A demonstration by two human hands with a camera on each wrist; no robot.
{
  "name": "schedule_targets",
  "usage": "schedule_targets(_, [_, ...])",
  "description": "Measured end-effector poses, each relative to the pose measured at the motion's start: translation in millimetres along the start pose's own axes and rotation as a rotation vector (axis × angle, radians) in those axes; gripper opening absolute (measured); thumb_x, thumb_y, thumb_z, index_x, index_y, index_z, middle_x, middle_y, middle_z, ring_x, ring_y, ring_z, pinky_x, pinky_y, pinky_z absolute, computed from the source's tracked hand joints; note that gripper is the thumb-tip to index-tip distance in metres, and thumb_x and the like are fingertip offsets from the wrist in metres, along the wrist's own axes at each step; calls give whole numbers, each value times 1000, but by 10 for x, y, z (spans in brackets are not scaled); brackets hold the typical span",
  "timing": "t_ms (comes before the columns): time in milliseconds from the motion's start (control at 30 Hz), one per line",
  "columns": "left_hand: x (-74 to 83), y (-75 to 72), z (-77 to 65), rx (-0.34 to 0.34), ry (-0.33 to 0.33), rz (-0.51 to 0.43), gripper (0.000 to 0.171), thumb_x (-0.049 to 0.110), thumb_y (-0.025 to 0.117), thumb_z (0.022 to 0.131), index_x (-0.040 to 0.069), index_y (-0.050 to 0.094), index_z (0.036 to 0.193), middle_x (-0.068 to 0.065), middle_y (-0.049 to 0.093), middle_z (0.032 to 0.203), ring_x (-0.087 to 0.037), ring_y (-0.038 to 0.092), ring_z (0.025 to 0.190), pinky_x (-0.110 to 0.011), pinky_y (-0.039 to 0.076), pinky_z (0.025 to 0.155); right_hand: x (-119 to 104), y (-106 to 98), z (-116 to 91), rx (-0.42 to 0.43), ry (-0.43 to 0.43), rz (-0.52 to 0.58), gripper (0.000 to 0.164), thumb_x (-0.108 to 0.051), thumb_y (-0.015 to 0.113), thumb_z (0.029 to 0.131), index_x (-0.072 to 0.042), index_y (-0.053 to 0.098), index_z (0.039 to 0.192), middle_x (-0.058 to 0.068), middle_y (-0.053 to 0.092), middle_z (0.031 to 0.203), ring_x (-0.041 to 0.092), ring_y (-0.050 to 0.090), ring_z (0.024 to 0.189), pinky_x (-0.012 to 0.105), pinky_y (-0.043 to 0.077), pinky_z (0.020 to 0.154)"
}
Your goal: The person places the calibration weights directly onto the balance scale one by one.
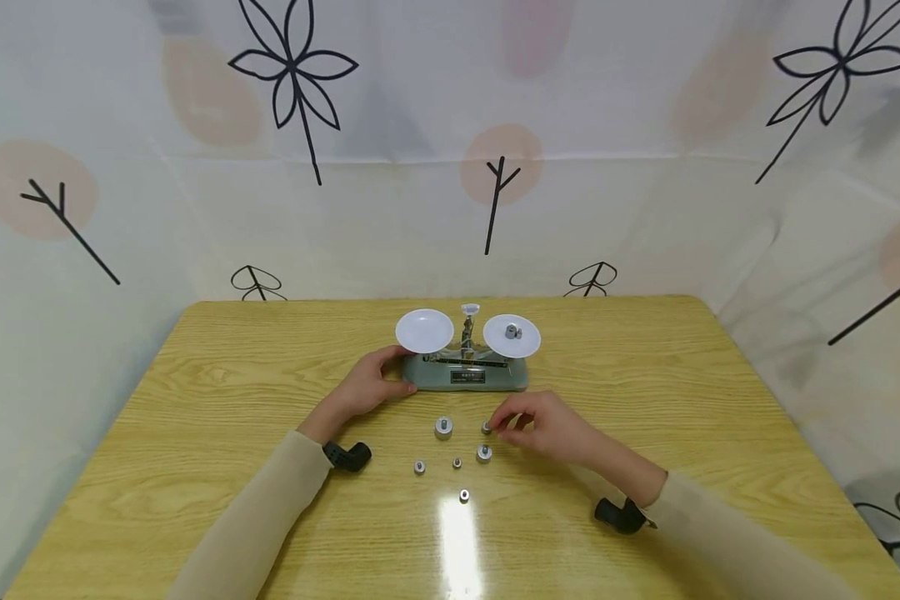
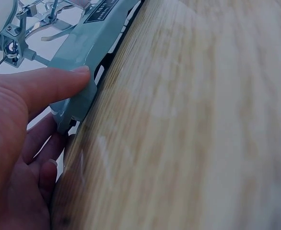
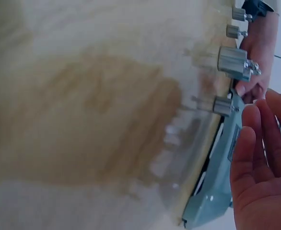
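A pale green balance scale point(image 1: 466, 379) stands toward the back of the table with two white pans. My left hand point(image 1: 369, 385) grips the left end of its base. The thumb point(image 2: 66, 85) presses the front, and the other fingers reach behind. In front of the scale, my right hand point(image 1: 543, 423) is beside a small metal weight point(image 1: 486, 427) standing on the table. Its fingertips are right at the weight's knob in the right wrist view. A larger weight point(image 1: 443, 428) stands to the left, and a medium one point(image 1: 483, 453) is nearer me.
Small weights stand closer to me, including one at left point(image 1: 420, 467), a tiny one point(image 1: 457, 462) and a front one point(image 1: 464, 496). The right pan point(image 1: 527, 340) bears two weights; the left pan point(image 1: 424, 332) is bare. A patterned cloth point(image 1: 390, 225) hangs behind the table.
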State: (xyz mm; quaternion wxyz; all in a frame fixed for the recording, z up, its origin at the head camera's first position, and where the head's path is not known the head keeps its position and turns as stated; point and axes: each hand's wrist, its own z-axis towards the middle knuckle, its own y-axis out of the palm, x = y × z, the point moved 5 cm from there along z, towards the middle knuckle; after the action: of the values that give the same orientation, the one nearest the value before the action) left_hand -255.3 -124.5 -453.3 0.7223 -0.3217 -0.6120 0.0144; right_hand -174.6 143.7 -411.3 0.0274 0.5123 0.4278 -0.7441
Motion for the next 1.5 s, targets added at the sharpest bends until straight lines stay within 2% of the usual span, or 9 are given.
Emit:
schedule_targets(67, [-53, 5, 20, 0, 0, 2, 62, 10, 80, 85, 4, 54, 140, -11, 53, 142, -29, 39, 140, -47, 30, 114, 10, 43, -4, -9, 7, 13, 15, -2, 75, 88, -7, 75, 102, 2, 73, 101, 12, 63, 88, 29, 56, 76])
schedule_targets(267, [-16, -3, 18, -1, 13, 9, 62, 11, 80, 84, 4, 54, 140, -12, 54, 142, -30, 39, 139, -49, 30, 114, 20, 134, -9, -20, -24, 57, 17, -1, 76, 86, -7, 75, 103, 1, 73, 100, 15, 65, 91, 30, 56, 78])
schedule_targets(467, [-10, -11, 23, -4, 3, 31, 61, 12, 80, 85, 5, 54, 140, -10, 54, 141, -27, 40, 139, -46, 30, 115, 21, 208, 6, -75, -32, 104, 19, 3, 75, 86, -7, 74, 103, 2, 72, 101, 14, 66, 91, 30, 57, 79])
schedule_targets(800, [5, -11, 9, -2, -3, 22, 62, 13, 80, 84, 5, 54, 140, -11, 54, 141, -29, 40, 139, -48, 30, 114, 13, 277, 17, -131, -55, 114, 19, 3, 75, 86, -8, 74, 102, 2, 71, 101, 14, 64, 91, 31, 56, 81])
schedule_targets(967, [-4, -6, 0, 6, 6, 7, 62, 12, 80, 84, 3, 54, 140, -14, 54, 141, -32, 39, 139, -51, 30, 114, 24, 291, 15, -140, -21, 93, 20, 1, 76, 85, -10, 74, 101, -2, 70, 101, 14, 63, 89, 30, 55, 80])
schedule_targets(1167, [-27, 2, -6, 4, 4, -1, 62, 11, 80, 84, 2, 54, 139, -15, 53, 141, -33, 39, 139, -52, 30, 114, 26, 306, 18, -163, 46, 95, 20, 0, 76, 85, -11, 74, 102, -2, 71, 103, 11, 64, 95, 29, 55, 84])
schedule_targets(1500, [-24, 2, 2, -6, -14, 3, 63, 11, 80, 84, 5, 53, 141, -11, 53, 143, -28, 39, 140, -48, 30, 115, 7, 292, 16, -154, 40, 85, 20, 0, 77, 85, -11, 73, 101, -3, 71, 103, 9, 65, 94, 29, 56, 83])
